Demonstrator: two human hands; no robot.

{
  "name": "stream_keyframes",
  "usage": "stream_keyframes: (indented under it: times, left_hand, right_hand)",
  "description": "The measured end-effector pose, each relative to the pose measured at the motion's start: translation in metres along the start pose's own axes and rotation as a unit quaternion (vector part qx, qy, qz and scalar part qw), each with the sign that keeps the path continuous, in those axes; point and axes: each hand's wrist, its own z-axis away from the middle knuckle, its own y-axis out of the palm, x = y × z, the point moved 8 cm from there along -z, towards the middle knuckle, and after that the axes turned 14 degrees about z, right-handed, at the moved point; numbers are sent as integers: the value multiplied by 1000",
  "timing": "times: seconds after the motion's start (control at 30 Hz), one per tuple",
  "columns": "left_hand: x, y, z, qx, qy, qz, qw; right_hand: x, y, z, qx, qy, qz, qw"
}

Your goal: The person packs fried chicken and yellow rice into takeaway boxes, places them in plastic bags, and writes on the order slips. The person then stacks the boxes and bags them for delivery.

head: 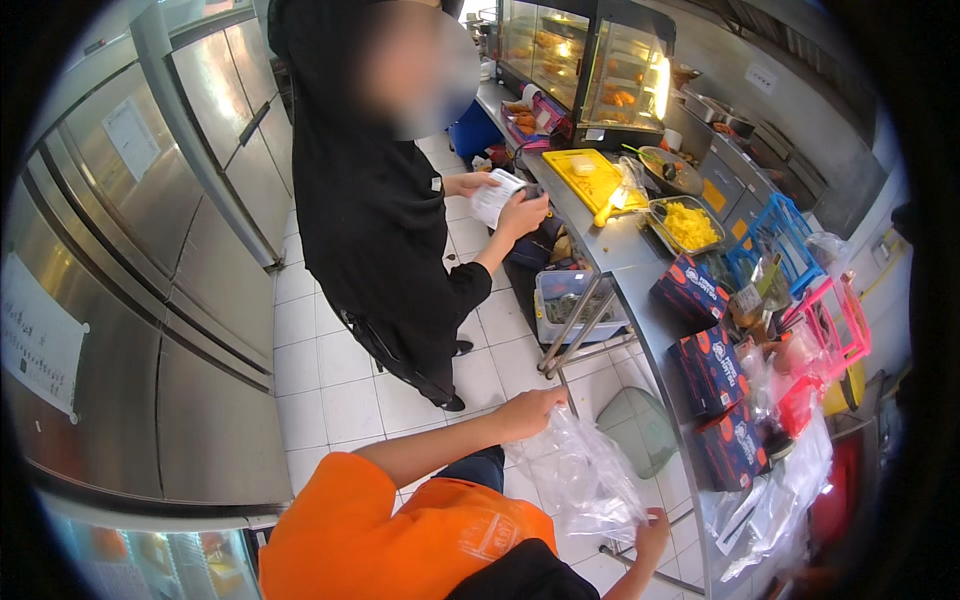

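My left hand (532, 412) grips one edge of a clear plastic bag (585, 472), which hangs spread over the tiled floor. The bag's opposite edge is held by my right hand (652, 529), low in the view beside the steel table (645, 300). Several dark printed food boxes (709, 367) stand in a row on that table, to the right of the bag. Loose plastic bags (795, 480) lie beyond them. Farther up, a yellow cutting board (581, 176) and a clear tray of yellow food (686, 225) sit on the counter.
A person in black (375, 210) stands ahead, holding a white package (495, 196). Steel refrigerators (217, 322) line the left side. A lit display cabinet (585, 67) stands on the counter. Under the table are a plastic bin (574, 330) and a greenish stool (637, 431).
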Motion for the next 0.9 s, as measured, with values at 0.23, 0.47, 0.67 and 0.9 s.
stream_keyframes:
  times: [0.23, 0.47, 0.67, 0.9]
  left_hand:
    - [-144, -15, -33, -106, 355, -174, 912]
    - [3, 58, 18, 138, 79, -295, 942]
    - [107, 65, 72, 150, -155, -83, 973]
    - [-12, 130, 2, 215, -218, 278, 910]
  right_hand:
    - [35, -178, -12, -290, -109, -138, 941]
    - [65, 13, 17, 16, -130, 86, 988]
    - [55, 74, 54, 91, -107, 84, 987]
    - [160, 153, 14, 209, -275, -128, 930]
